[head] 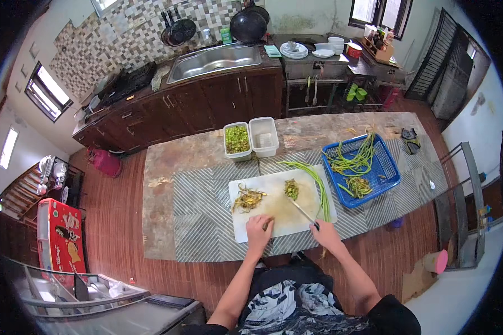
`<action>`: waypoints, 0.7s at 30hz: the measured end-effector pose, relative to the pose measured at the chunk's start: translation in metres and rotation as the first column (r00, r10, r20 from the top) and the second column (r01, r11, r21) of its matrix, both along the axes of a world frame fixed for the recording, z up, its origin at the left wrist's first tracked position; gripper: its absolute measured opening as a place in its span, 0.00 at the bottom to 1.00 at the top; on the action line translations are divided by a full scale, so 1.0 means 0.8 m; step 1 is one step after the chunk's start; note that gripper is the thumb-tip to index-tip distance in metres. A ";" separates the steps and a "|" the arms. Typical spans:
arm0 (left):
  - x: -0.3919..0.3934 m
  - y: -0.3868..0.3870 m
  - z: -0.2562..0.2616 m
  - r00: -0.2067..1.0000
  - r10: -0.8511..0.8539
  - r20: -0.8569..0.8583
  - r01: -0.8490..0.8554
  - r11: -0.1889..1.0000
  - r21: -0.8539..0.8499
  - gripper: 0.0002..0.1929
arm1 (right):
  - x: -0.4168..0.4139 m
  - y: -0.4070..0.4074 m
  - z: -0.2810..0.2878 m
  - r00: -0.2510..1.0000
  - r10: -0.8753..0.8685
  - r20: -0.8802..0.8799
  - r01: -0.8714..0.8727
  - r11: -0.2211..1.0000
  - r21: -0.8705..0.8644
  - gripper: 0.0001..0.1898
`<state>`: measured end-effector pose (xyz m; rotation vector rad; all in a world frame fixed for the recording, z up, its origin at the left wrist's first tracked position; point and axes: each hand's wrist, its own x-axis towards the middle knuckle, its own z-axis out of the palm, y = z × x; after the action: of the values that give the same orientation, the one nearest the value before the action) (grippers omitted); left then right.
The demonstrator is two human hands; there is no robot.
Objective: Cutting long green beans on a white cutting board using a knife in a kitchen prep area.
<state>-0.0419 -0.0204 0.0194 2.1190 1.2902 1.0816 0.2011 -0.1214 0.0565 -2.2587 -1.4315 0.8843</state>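
Observation:
My right hand (326, 233) grips the dark handle of a kitchen knife (303, 212). Its blade points away from me over a white cutting board (278, 224), with the tip beside a small heap of chopped green beans (291, 189). My left hand (259, 230) rests on the board's near edge, bent fingers down, thumb apart, and nothing visible in it. Beyond that hand lies a pile of yellow-brown bean trimmings (248, 198). Whole long beans (318, 180) stretch along the board's right side, passing close by the knife hand.
Right of the board, a blue plastic basket (347, 201) holds more long beans and scraps. Across the table, one plastic container (237, 140) is full of chopped beans beside a second clear container (264, 137). Dark gloves (410, 141) lie at the far right. Behind stands a sink (213, 63).

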 end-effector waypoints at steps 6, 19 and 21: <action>0.012 0.003 0.007 0.999 0.001 -0.047 0.001 1.000 0.029 0.06 | -0.004 -0.006 -0.009 0.999 0.024 -0.037 -0.014 0.971 0.241 0.19; 0.017 0.014 0.006 0.969 0.087 0.232 -0.080 0.996 -0.039 0.08 | -0.026 -0.031 0.015 0.994 -0.025 -0.110 0.039 0.991 0.127 0.20; 0.009 0.004 0.009 0.979 0.131 0.156 -0.126 0.991 -0.039 0.08 | -0.026 -0.035 0.016 0.986 -0.054 -0.157 0.074 0.989 0.126 0.18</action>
<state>-0.0344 -0.0171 0.0269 1.9080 1.3723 1.2493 0.1801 -0.1492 0.0694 -2.0802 -1.3024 0.8945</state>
